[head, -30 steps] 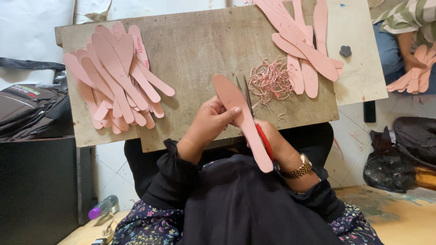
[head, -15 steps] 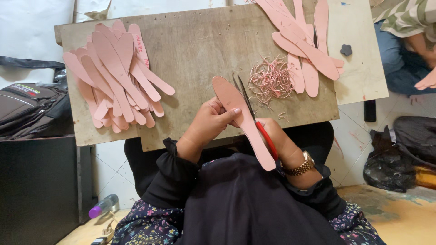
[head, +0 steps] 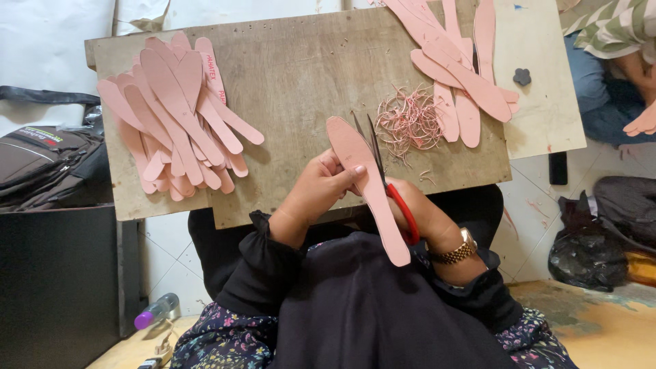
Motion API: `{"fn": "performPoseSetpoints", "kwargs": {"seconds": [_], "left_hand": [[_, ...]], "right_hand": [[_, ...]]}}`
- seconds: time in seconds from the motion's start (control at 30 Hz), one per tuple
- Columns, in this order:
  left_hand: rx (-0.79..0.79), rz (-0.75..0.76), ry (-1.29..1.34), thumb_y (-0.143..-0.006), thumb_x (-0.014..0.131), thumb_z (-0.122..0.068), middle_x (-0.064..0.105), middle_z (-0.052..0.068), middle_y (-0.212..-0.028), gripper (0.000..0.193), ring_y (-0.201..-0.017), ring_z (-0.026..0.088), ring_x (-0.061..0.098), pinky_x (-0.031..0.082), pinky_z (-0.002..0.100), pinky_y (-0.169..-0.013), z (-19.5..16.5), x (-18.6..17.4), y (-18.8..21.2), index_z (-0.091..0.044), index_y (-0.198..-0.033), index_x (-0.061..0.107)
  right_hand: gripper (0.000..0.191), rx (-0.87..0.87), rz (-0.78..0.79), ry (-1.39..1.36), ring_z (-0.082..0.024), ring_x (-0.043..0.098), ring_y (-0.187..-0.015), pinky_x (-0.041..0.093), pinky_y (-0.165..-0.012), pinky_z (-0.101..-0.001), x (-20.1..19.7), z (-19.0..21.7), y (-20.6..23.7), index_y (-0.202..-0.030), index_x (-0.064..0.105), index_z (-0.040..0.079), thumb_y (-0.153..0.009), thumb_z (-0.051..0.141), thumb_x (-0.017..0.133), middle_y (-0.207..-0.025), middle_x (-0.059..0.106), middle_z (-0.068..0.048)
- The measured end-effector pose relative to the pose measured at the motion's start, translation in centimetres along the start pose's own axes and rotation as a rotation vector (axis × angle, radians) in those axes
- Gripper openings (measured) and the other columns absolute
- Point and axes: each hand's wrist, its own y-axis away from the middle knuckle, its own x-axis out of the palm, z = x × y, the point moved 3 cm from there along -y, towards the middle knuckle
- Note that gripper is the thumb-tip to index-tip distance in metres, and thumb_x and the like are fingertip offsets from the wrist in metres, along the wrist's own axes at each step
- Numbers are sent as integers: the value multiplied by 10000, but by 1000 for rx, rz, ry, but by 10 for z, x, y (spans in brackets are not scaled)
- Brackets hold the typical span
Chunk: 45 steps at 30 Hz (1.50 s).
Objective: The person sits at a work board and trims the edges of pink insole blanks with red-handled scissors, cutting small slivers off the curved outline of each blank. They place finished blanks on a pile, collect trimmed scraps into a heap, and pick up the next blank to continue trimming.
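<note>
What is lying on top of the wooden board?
On the wooden board lie a pile of pink sole-shaped cutouts at the left, another pile at the right, and a tangle of thin pink trimmings. The board beneath the piles is covered.

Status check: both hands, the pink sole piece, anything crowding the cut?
Left hand grips pink sole piece. Right hand works red-handled scissors, blades open along its edge. Trimmings pile lies just right of the blades, apart.
</note>
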Motion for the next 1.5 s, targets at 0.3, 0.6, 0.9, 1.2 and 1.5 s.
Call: {"fn": "performPoseSetpoints", "kwargs": {"seconds": [0.3, 0.6, 0.9, 1.2, 1.5], "left_hand": [[95, 37, 136, -995, 664, -95, 728, 62, -1035, 222, -893, 145, 707, 598, 304, -764, 6, 1, -4, 17, -1182, 620], [112, 22, 86, -994, 647, -62, 727, 79, -1028, 206, -888, 167, 724, 624, 328, -764, 6, 0, -4, 26, -1175, 606], [110, 32, 84, -999, 649, -62, 727, 69, -1027, 206, -881, 155, 712, 607, 316, -755, 4, 1, -2, 24, -1183, 616], [99, 18, 76, -989, 641, -54, 727, 67, -1008, 192, -860, 152, 716, 608, 317, -735, 5, 1, -2, 20, -1163, 608], [102, 0, 43, -984, 649, -49, 726, 68, -1011, 199, -862, 148, 710, 602, 312, -735, 5, -1, -3, 19, -1166, 605]], "right_hand": [[269, -4, 16, -19, -39, 558, -695, 510, -596, -270, -2, -12, -1, -1054, 706, -26, -956, 218, 650, -786, 661, 27], [268, 10, 3, -54, -45, 552, -666, 493, -565, -271, 1, -20, -3, -989, 719, -23, -987, 229, 629, -744, 661, 29], [292, 42, -7, 70, -50, 572, -701, 525, -615, -267, -2, 4, 4, -1050, 700, -12, -937, 249, 632, -788, 692, 11], [297, 38, 20, 25, -49, 562, -681, 513, -593, -262, 0, 3, 3, -1054, 713, 0, -945, 258, 615, -763, 673, 20], [290, -24, 18, -40, -42, 561, -667, 504, -568, -258, 4, -12, -1, -924, 690, -28, -987, 245, 613, -732, 661, 12]]}}
